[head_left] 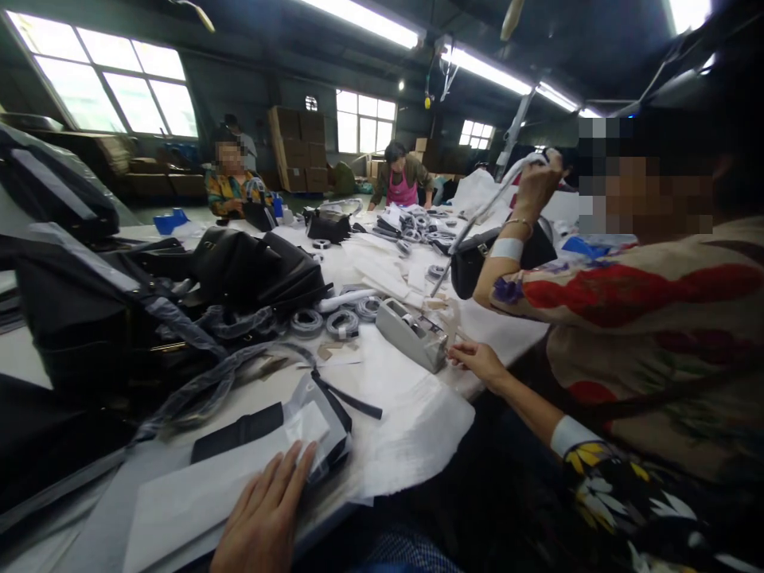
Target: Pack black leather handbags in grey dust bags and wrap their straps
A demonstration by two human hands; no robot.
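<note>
My left hand [266, 509] comes in from the bottom edge and lies flat, fingers stretched out, on a white sheet of paper [191, 497] on the worktable. Its fingertips touch a black strap piece [239, 432] partly wrapped in white paper and clear film. A thin black strap [349, 400] trails off to the right of that piece. My right hand is out of sight.
Black handbags [251, 267] and plastic-wrapped straps [196, 382] pile up at left. A grey tape dispenser [411, 334] stands mid-table, with a co-worker's hand [477, 360] beside it; this person's other hand [537, 185] is raised. Coiled strap rolls [325, 322] lie behind. Two more people work at the far end.
</note>
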